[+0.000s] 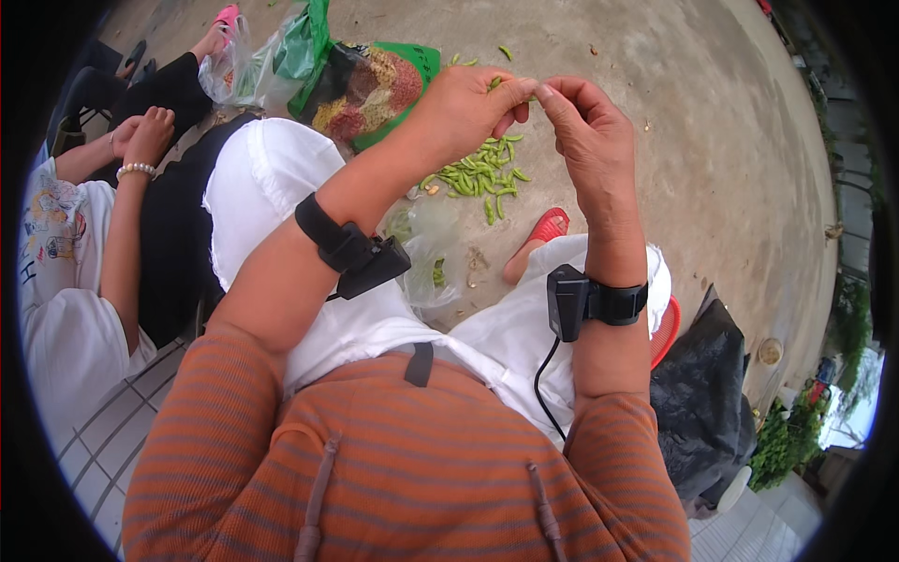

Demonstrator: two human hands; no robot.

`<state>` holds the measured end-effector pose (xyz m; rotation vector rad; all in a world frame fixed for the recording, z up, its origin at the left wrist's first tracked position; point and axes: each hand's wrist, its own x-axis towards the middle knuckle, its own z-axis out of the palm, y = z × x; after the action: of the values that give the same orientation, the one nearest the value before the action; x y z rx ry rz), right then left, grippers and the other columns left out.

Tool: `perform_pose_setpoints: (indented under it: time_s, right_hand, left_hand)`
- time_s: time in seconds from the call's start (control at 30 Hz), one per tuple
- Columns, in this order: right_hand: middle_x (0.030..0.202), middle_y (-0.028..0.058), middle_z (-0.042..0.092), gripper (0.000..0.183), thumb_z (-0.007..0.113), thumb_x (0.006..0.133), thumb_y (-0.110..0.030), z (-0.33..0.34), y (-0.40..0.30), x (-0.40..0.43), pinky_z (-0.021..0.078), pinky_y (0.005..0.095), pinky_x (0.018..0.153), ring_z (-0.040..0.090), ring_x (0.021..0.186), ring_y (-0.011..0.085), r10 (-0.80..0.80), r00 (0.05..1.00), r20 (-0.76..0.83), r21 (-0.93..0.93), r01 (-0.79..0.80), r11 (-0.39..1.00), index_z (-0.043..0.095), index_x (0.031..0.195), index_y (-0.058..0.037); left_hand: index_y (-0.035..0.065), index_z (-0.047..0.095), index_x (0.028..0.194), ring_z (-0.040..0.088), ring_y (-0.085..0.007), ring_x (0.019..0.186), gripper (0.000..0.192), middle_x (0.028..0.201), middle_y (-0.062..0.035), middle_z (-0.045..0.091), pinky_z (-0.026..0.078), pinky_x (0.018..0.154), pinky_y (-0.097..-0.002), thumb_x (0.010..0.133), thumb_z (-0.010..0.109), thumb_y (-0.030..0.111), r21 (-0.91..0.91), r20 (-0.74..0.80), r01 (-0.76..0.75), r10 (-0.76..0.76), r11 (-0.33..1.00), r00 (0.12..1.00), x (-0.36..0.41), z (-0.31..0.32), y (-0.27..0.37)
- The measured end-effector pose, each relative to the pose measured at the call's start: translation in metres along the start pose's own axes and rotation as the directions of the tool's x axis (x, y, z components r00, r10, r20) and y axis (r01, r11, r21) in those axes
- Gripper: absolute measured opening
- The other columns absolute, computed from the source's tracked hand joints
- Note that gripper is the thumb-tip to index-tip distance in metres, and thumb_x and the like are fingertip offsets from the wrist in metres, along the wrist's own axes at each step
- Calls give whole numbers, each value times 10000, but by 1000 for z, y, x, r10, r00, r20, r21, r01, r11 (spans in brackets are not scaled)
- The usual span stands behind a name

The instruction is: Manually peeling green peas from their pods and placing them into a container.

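My left hand (474, 109) and my right hand (593, 130) are raised in front of me, with their fingertips meeting. A green bean pod (495, 83) shows between the curled fingers of my left hand. A sliver of green is visible where the two hands meet, and my right thumb and fingers pinch there; the fingers hide most of it. On the concrete below lies a loose pile of green bean pods (481, 172). Nearer my legs, a clear plastic bag (428, 232) sits on the ground with some green in it.
A green printed sack (404, 91) and translucent plastic bags (256, 63) lie at the upper left. Another person's hands (144, 133) rest at my left. My foot wears a red sandal (548, 226). Black plastic sheeting (702, 379) is at my right, near a small round container (770, 351).
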<state>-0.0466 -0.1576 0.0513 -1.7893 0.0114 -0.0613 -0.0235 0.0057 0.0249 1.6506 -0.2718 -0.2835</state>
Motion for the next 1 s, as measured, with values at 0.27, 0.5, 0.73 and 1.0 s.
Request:
perform_pose_setpoints:
  time_s: [0.27,0.5,0.73,1.0]
  right_hand:
    - [764,-64,573,171,709,873,-127,-2,1,0,354,175,575,466,670,21,-13,997,70,-131,22,991,689,1014,-32]
    - [702,-47,568,148,714,841,-128,-6,0,-2,402,196,559,493,643,28,44,990,130,-85,-33,996,690,929,-12]
    - [726,-51,577,142,705,845,-137,-7,-3,-3,397,188,556,500,647,27,86,988,129,-1,-86,996,682,920,-19]
    - [694,-76,456,128,628,894,-143,-9,-1,0,271,184,490,339,549,25,191,938,288,390,-297,872,578,964,-48]
  left_hand:
    - [43,650,778,443,-23,521,391,568,41,512,349,479,-204,977,553,366,-36,-40,-35,33,999,999,0,2,-2]
    - [26,650,752,473,-23,502,398,589,28,561,377,465,-205,973,561,346,124,-63,-64,72,990,995,-2,3,-8]
    - [29,659,765,471,-18,503,379,587,32,559,377,456,-200,973,569,333,123,-70,-76,85,989,994,-1,5,-5]
    - [30,651,804,433,-22,483,404,580,34,521,333,421,-198,968,573,391,-106,-37,-3,-1,994,999,0,4,8]
